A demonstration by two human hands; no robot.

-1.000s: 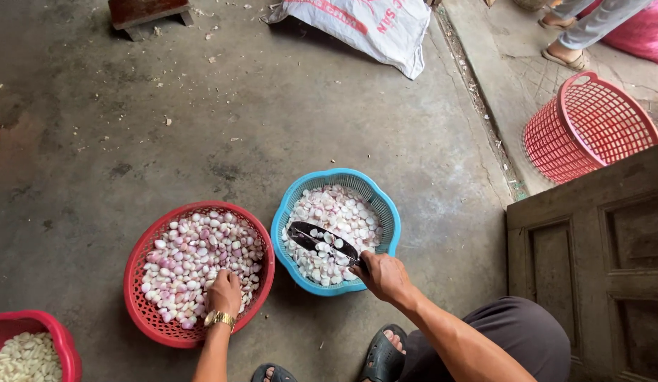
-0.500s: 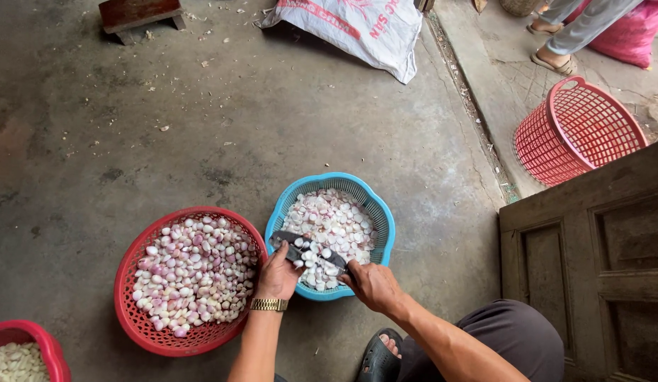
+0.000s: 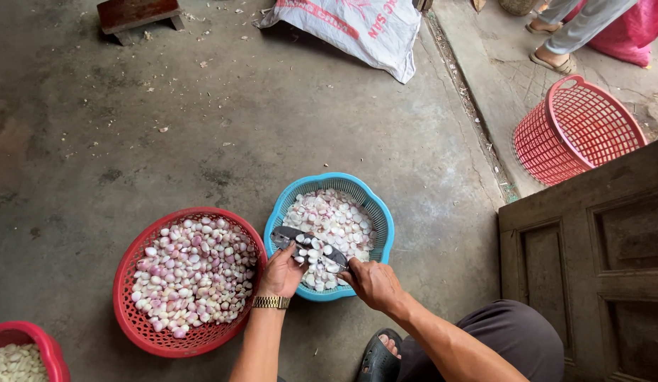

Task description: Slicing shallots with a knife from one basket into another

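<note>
- Head view: a knife point(image 3: 309, 246) with a dark broad blade is held across the near edge of a blue basket point(image 3: 380, 216), above the cut shallot pieces point(image 3: 336, 219) that fill it.
- The knife handle is gripped in the closed right hand point(image 3: 375, 283), which is placed at the near right rim of the blue basket.
- Several pale pieces are seen lying on the flat of the blade.
- The left hand point(image 3: 281, 272) is curled at the blade's near side, with its fingers against the blade and the pieces on it; whether a piece is pinched between the fingers cannot be told.
- A gold-coloured watch point(image 3: 271, 303) is worn on the left wrist.
- Just left of the blue basket, nearly touching it, a red basket point(image 3: 130, 315) filled with peeled pink and white shallots point(image 3: 191, 276) is set on the concrete floor point(image 3: 166, 127).
- At the lower left corner, part of another red container point(image 3: 38, 339) holding pale pieces is seen.
- A dark sandal point(image 3: 375, 357) and a grey trouser leg point(image 3: 513, 339) are seen at the bottom edge.
- An empty-looking red laundry-type basket point(image 3: 576, 131) is tilted at the upper right, next to a wooden door panel point(image 3: 591, 262).
- A white sack point(image 3: 357, 28) and a small wooden stool point(image 3: 138, 14) are placed at the top, well apart from the hands.
- Another person's sandalled feet point(image 3: 552, 60) are visible at the top right.
</note>
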